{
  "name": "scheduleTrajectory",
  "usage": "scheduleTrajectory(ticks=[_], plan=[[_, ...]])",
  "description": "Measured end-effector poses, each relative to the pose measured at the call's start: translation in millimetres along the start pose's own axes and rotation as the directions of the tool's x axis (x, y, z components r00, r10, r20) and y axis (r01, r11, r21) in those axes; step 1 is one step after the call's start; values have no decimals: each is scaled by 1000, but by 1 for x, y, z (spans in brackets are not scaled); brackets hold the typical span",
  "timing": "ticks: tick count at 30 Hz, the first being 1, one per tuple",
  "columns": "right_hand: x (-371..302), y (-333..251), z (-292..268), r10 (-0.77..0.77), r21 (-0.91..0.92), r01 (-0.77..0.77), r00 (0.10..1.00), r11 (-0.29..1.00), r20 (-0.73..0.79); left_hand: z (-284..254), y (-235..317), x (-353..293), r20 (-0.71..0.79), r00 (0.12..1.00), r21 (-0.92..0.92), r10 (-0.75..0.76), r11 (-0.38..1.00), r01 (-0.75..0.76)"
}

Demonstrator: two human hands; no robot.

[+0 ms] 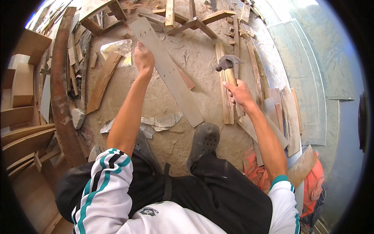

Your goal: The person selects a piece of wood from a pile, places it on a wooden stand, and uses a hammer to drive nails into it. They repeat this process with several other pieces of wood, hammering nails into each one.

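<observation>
A claw hammer [229, 64] with a wooden handle is in my right hand [242, 95], its head up and away from me. My left hand [144, 58] is closed at the left edge of a long, flat grey board [171, 78], near its far end. Several small dark marks, perhaps nails or holes, dot the board's face. The board slants from the far left toward my right shoe [204, 140]. Under its right edge a short reddish strip of wood [185, 78] sticks out. My left fingertips are hidden.
On the dirt floor lie a brown plank [104, 82] at left and pale wooden strips [224, 93] beneath the hammer. Nailed wooden frames [193, 23] stand at the far side. A long rusty beam [60, 85] and wooden boxes [23, 84] line the left; an orange bag [311, 183] sits at right.
</observation>
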State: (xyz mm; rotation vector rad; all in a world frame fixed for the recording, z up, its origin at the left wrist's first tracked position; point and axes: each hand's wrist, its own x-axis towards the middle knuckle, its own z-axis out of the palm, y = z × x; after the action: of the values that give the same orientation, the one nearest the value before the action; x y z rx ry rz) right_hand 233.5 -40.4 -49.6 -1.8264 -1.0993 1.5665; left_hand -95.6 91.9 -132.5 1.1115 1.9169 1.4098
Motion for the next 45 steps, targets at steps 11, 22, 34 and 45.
scheduleTrajectory(ticks=[11, 22, 34, 45], plan=[[6, -8, 4, 119, -378, -42, 976, 925, 185, 2, -59, -42, 14, 961, 190, -277, 944, 270], [23, -67, 58, 251, -599, -50, 933, 800, 257, -13, -70, -51, 292, 843, 386, -452, 862, 329], [50, -31, 42, 10, -543, -14, 1000, 840, -11, -10, -26, -10, 9, 981, 16, -195, 981, 195], [42, -11, -12, 147, -357, -118, 988, 927, 54, 14, 44, -27, 462, 867, 188, 189, 934, -304]])
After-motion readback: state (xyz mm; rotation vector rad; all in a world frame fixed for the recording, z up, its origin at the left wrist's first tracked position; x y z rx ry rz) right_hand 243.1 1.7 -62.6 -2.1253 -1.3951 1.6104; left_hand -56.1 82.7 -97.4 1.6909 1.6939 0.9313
